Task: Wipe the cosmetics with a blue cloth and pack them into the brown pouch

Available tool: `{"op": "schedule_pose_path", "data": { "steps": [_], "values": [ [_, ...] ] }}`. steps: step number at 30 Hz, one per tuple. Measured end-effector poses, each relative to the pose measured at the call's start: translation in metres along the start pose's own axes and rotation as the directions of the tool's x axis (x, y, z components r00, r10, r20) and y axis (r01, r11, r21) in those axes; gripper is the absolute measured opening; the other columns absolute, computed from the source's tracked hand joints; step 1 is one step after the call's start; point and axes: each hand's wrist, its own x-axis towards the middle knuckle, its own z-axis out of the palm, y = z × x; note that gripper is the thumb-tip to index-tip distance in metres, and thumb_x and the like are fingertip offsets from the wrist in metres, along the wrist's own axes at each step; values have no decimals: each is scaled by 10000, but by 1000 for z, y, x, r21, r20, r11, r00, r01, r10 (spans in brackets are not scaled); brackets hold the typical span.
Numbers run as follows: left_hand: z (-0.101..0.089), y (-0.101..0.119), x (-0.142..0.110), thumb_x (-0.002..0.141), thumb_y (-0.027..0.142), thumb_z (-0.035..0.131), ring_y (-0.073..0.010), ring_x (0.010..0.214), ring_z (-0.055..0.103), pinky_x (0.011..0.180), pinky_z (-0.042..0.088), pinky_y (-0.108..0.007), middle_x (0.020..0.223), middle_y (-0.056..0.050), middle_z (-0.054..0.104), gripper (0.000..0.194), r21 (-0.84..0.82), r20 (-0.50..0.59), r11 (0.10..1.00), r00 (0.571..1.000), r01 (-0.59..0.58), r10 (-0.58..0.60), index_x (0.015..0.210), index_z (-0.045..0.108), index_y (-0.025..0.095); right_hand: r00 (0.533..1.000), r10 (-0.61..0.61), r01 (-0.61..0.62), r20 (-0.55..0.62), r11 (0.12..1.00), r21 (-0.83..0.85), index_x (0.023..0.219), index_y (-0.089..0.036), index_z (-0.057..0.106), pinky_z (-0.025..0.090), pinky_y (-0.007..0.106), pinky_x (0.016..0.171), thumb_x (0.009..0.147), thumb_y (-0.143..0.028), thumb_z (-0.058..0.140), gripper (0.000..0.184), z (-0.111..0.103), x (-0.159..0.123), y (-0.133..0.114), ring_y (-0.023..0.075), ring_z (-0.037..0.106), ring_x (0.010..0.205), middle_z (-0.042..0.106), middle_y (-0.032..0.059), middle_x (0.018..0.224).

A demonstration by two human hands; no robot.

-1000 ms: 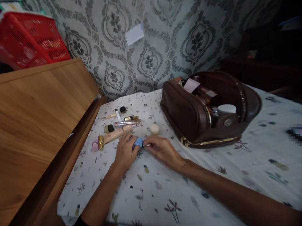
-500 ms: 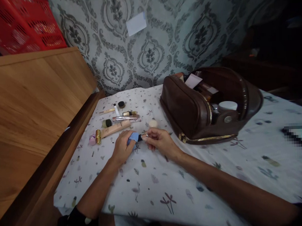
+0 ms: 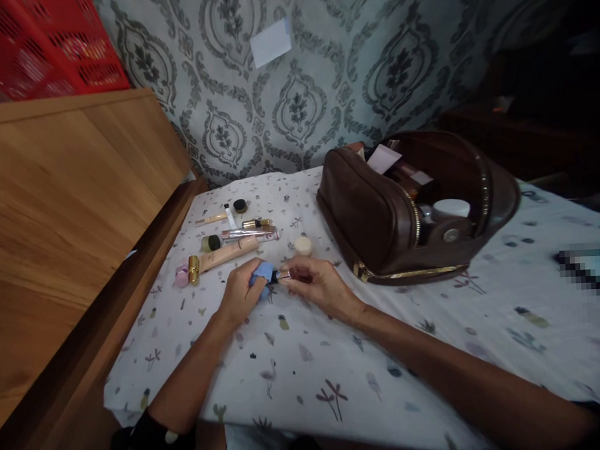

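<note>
My left hand (image 3: 239,290) is closed around a blue cloth (image 3: 263,272), which wraps the dark end of a small cosmetic tube (image 3: 284,275). The tube's shiny, paler end is pinched in the fingertips of my right hand (image 3: 325,285). Both hands are just above the printed cloth on the table. Beyond the right fingers sits a round cream-coloured lid or jar (image 3: 303,245). A beige squeeze tube (image 3: 230,253) lies past my left hand, touching or close to a gold cap (image 3: 194,269). Beside that cap is a small pink-lidded container (image 3: 181,275).
A brown leather makeup bag (image 3: 361,209) stands unzipped at the right, filled with cosmetics. More lie at the back left: a black-lidded jar (image 3: 211,243), a black pot (image 3: 240,206), a white tube (image 3: 231,217). A wooden panel (image 3: 79,188) borders the left; a blurred device (image 3: 593,268) is far right.
My right hand has shifted slightly left along with the tube, and more of its shiny end shows. The left hand keeps its hold on the cloth. The view has tilted slightly.
</note>
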Motion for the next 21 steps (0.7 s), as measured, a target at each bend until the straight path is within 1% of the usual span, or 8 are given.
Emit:
{"op": "schedule_pose_path", "data": {
  "steps": [3, 7, 11, 13, 15, 17, 19, 21],
  "values": [
    [2, 0, -2, 876, 257, 456, -142, 664, 505, 649, 396, -248, 709, 9, 570, 173, 19, -64, 1000, 998, 4, -3, 851, 611, 183, 1000, 28, -28, 2, 997, 73, 828, -192, 630, 488, 258, 556, 714, -515, 781, 374, 0, 0, -2, 110, 538, 530, 568, -49, 596],
    [6, 4, -6, 884, 274, 487, -164, 775, 589, 742, 450, -268, 849, -25, 651, 193, 0, -141, 999, 989, -40, 40, 960, 635, 177, 997, 68, -62, -31, 982, 176, 833, -175, 647, 464, 237, 532, 649, -480, 842, 406, 2, 2, -1, 95, 530, 528, 585, -49, 616],
    [13, 13, -8, 922, 264, 464, -157, 766, 602, 724, 461, -260, 873, -24, 662, 212, -143, -206, 990, 978, -12, -18, 1048, 612, 181, 997, 68, -60, -24, 970, 235, 804, -173, 645, 468, 244, 573, 631, -447, 862, 390, 5, 3, 1, 109, 555, 602, 639, -16, 709],
    [17, 19, -8, 938, 269, 464, -163, 822, 615, 763, 475, -268, 938, -39, 671, 210, -232, -228, 973, 973, -16, -38, 1081, 590, 179, 999, 44, -40, -11, 972, 232, 806, -173, 656, 479, 257, 624, 655, -453, 848, 371, 5, 2, 0, 123, 569, 654, 630, -16, 723],
    [19, 23, -7, 938, 270, 482, -176, 904, 623, 831, 483, -284, 998, -49, 670, 200, -293, -236, 956, 970, -19, -53, 1091, 578, 182, 999, 29, -24, -17, 974, 225, 836, -172, 663, 484, 266, 674, 689, -469, 825, 368, 5, 2, -4, 138, 585, 720, 629, -10, 762],
    [20, 24, -7, 912, 254, 522, -179, 930, 624, 850, 489, -286, 1024, -46, 662, 215, -326, -222, 945, 971, 15, -92, 1110, 572, 191, 999, 26, -20, -21, 971, 237, 859, -176, 647, 486, 272, 723, 734, -491, 790, 368, 4, 1, -8, 149, 595, 785, 634, -1, 816],
    [19, 25, -7, 870, 235, 560, -175, 929, 624, 827, 501, -274, 1060, -45, 650, 275, -349, -192, 935, 973, 58, -132, 1143, 571, 203, 999, 27, -21, -17, 963, 269, 857, -180, 616, 485, 276, 754, 771, -509, 759, 369, 3, 1, -10, 148, 598, 806, 627, -4, 828],
    [16, 25, -8, 839, 224, 565, -161, 887, 624, 779, 510, -256, 1046, -40, 641, 317, -385, -154, 918, 974, 94, -164, 1156, 579, 215, 998, 55, -58, 19, 949, 311, 879, -186, 585, 489, 279, 737, 796, -526, 735, 380, 2, -1, -11, 142, 607, 770, 629, -11, 797]
  ]
}}
